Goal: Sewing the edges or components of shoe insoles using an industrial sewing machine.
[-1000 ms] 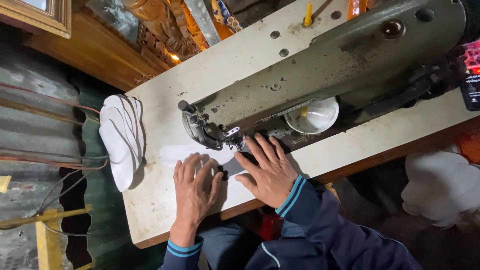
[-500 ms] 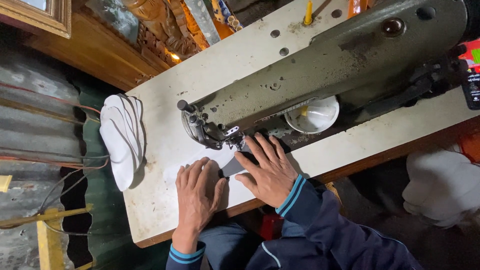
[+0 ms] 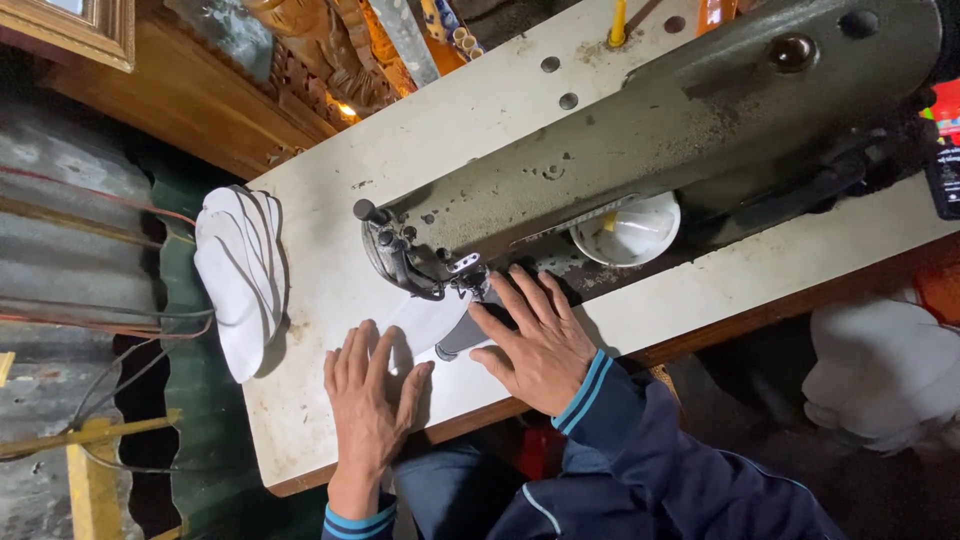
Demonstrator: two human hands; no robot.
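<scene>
Fabric piece point(image 3: 425, 322) flat under sewing machine point(image 3: 640, 170) needle, mid-seam by the looks. Left hand point(image 3: 370, 395) and right hand point(image 3: 540, 345) pressing open-palmed, gripping nothing. Stack of white pieces point(image 3: 240, 275) waiting beside.

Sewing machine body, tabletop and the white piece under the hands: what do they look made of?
Sewing machine: likely painted cast metal, dull grey-green, chipped. Tabletop: probably laminated board, cream, stained; wooden edge. White piece: looks like thin fabric, matte, lying flat.
</scene>
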